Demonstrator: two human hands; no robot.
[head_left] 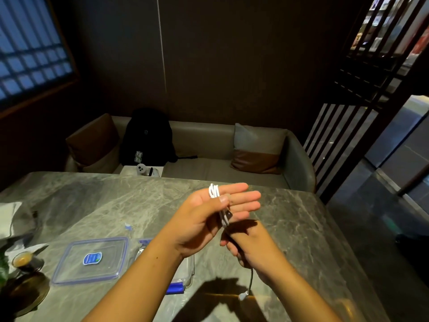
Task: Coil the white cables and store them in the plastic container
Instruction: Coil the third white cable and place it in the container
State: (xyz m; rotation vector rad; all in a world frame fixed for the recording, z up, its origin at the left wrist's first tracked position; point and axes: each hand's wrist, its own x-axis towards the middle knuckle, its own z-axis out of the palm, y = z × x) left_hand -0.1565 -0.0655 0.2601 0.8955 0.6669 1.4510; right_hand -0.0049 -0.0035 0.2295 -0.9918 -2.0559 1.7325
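My left hand point(209, 217) is raised over the marble table with its fingers straight. A white cable point(214, 191) is looped around those fingers, and the thumb pins the coil against them. Just below, my right hand point(257, 247) grips the cable's loose tail. The tail hangs down from that hand and ends in a white connector point(242, 296) just above the table. The clear plastic container point(189, 273) with a blue clip lies beneath my left forearm and is mostly hidden. Its lid point(92, 259), blue-edged with a blue label, lies flat to the left.
A small cup of coffee point(22, 261) stands over a dark plate point(25, 296) at the near left. White paper point(9, 217) lies at the left edge. Across the table is a sofa with a black backpack point(146, 135). The table's right edge point(343, 240) drops to the floor.
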